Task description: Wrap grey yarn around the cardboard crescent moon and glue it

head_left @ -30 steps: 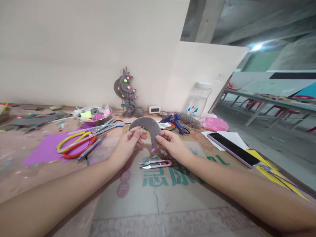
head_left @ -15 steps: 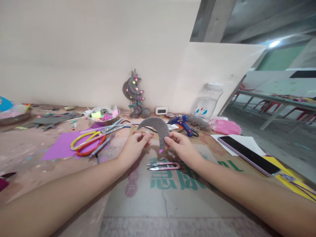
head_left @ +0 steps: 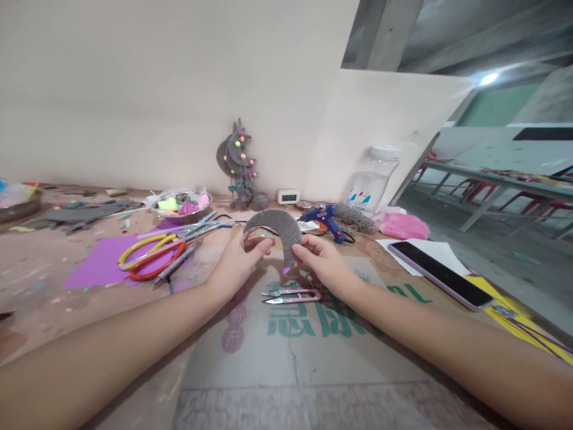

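Observation:
A crescent moon shape point(head_left: 280, 226) wrapped in grey yarn arches between my hands, with a bit of pink-purple showing at its lower tip. My right hand point(head_left: 323, 263) is closed, pinching that lower end between thumb and fingers. At the other tip, the curled fingers of my left hand point(head_left: 242, 257) touch the crescent; its far fingertips are partly hidden. Below the hands, pink-handled thread snips point(head_left: 295, 295) lie on a printed cardboard sheet point(head_left: 250, 364).
Scissors with yellow and red handles point(head_left: 152, 254) rest on purple paper point(head_left: 96, 260). Behind are a bowl of colourful bits point(head_left: 181, 209), a decorated moon ornament point(head_left: 239, 158), a small clock point(head_left: 289, 196), a blue glue gun point(head_left: 329, 221), grey yarn point(head_left: 356, 218) and a bottle point(head_left: 373, 179). A phone point(head_left: 441, 275) lies right.
The whole view has shifted slightly, so things appear a little further left and higher. My left fingers have loosened a little near the crescent's tip; my right hand keeps its pinch.

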A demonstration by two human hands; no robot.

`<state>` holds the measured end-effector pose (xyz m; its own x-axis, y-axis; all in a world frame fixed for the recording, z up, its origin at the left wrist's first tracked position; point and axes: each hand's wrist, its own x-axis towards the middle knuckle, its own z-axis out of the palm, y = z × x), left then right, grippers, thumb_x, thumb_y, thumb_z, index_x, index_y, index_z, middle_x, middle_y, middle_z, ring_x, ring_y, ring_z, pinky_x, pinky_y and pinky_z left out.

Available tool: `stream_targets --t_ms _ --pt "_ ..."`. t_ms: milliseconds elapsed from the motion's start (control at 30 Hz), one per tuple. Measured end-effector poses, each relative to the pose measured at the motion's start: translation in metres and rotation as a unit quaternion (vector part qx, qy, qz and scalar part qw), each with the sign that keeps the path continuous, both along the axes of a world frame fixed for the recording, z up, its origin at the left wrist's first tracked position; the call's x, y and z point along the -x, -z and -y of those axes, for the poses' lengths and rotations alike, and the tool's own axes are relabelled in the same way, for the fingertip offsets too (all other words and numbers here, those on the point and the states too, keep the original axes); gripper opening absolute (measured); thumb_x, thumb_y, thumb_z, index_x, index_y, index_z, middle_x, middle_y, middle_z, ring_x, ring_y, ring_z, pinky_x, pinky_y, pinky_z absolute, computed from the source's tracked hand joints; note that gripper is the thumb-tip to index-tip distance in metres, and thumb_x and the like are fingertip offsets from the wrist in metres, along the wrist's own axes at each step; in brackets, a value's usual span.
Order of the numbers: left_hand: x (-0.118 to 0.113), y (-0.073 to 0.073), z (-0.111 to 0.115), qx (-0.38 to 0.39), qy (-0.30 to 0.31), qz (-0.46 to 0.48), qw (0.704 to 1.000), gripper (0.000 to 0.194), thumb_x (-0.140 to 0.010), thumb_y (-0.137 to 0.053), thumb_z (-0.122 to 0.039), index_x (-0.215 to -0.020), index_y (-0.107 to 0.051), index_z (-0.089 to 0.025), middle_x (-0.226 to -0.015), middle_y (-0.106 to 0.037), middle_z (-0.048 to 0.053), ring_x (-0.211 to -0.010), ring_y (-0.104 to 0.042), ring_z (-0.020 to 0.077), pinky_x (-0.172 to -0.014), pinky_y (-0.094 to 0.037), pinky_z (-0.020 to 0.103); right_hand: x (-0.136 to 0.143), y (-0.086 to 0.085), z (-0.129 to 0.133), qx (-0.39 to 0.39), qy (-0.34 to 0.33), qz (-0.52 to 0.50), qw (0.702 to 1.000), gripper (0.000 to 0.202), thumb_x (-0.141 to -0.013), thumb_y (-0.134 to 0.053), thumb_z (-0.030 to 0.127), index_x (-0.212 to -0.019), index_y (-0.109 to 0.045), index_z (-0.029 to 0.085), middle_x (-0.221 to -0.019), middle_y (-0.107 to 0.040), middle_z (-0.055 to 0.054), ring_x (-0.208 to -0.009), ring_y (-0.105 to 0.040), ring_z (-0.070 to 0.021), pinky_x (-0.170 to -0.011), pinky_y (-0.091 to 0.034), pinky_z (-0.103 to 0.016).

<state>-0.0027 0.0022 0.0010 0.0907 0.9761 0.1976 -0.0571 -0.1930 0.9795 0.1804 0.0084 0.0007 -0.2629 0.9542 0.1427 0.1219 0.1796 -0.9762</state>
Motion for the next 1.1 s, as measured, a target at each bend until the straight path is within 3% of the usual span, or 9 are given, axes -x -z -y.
stream_targets --t_ms 167,400,600,733,800,900,1000,1100 --pt "0.001 0.002 -0.002 -0.008 -0.018 -0.005 1.000 0.041 -0.077 -0.063 -0.039 -0.108 -0.055 -0.014 -0.101 -0.067 0.009 -0.082 -0.061 0.0153 -0.071 -0.045 0.026 0.000 0.000 -0.001 -0.001 -0.006 -0.006 1.000 0.026 -0.075 -0.063 0.041 -0.080 -0.054 0.017 -0.062 -0.055 0.004 -0.052 -0.049 -0.0075 -0.049 -0.038 -0.020" --pt "0.002 0.006 -0.003 -0.002 -0.011 0.014 1.000 0.033 -0.084 -0.051 -0.043 -0.090 -0.067 -0.015 -0.073 -0.065 0.002 -0.068 -0.058 0.0134 -0.065 -0.044 0.025 0.000 0.005 -0.004 -0.005 -0.018 -0.021 1.000 0.026 -0.074 -0.064 0.042 -0.078 -0.054 0.017 -0.060 -0.055 0.005 -0.055 -0.051 -0.0089 -0.057 -0.041 -0.022" --pt "0.001 0.011 -0.007 0.047 -0.022 0.002 0.999 0.034 -0.084 -0.049 -0.041 -0.085 -0.068 -0.014 -0.070 -0.064 0.004 -0.061 -0.056 0.0125 -0.059 -0.043 0.024 -0.005 -0.003 -0.005 -0.082 0.068 -0.034 0.994 0.024 -0.078 -0.059 0.041 -0.073 -0.053 0.018 -0.061 -0.057 0.003 -0.061 -0.053 -0.0105 -0.065 -0.042 -0.024" --pt "0.001 0.014 -0.009 0.034 -0.034 -0.036 0.998 0.028 -0.081 -0.053 -0.031 -0.101 -0.066 -0.017 -0.090 -0.069 0.006 -0.075 -0.061 0.0152 -0.069 -0.046 0.026 -0.009 -0.004 -0.008 -0.103 0.114 -0.050 0.987 0.026 -0.080 -0.058 0.041 -0.071 -0.052 0.018 -0.060 -0.056 0.003 -0.061 -0.053 -0.0101 -0.066 -0.042 -0.024" --pt "0.000 0.011 -0.007 -0.003 -0.042 -0.092 0.995 0.033 -0.077 -0.058 -0.027 -0.109 -0.063 -0.019 -0.113 -0.065 0.006 -0.097 -0.060 0.0178 -0.083 -0.044 0.027 -0.009 -0.002 -0.009 -0.085 0.091 -0.042 0.991 0.026 -0.078 -0.059 0.042 -0.072 -0.054 0.017 -0.061 -0.056 0.003 -0.060 -0.052 -0.0098 -0.066 -0.042 -0.024" --pt "-0.001 0.003 -0.001 -0.040 -0.026 -0.144 0.988 0.030 -0.082 -0.052 -0.034 -0.106 -0.064 -0.019 -0.118 -0.063 0.006 -0.109 -0.056 0.0197 -0.089 -0.042 0.029 -0.004 0.001 -0.008 -0.043 0.029 -0.024 0.998 0.027 -0.074 -0.063 0.043 -0.074 -0.057 0.017 -0.061 -0.057 0.003 -0.058 -0.053 -0.0100 -0.063 -0.043 -0.024" --pt "-0.002 -0.003 0.004 -0.080 -0.019 -0.213 0.974 0.027 -0.082 -0.052 -0.040 -0.080 -0.065 -0.016 -0.087 -0.069 0.005 -0.087 -0.061 0.0189 -0.076 -0.045 0.026 0.004 0.005 -0.004 0.003 -0.024 -0.003 1.000 0.029 -0.072 -0.065 0.045 -0.078 -0.057 0.017 -0.060 -0.057 0.004 -0.055 -0.055 -0.0108 -0.056 -0.043 -0.023" --pt "-0.002 -0.004 0.007 -0.055 -0.036 -0.266 0.962 0.034 -0.079 -0.055 -0.045 -0.064 -0.059 -0.016 -0.059 -0.060 0.001 -0.060 -0.056 0.0156 -0.057 -0.041 0.025 0.008 0.004 -0.002 0.003 -0.065 0.030 0.997 0.028 -0.075 -0.061 0.045 -0.078 -0.056 0.017 -0.063 -0.059 0.003 -0.057 -0.056 -0.0109 -0.055 -0.043 -0.022"
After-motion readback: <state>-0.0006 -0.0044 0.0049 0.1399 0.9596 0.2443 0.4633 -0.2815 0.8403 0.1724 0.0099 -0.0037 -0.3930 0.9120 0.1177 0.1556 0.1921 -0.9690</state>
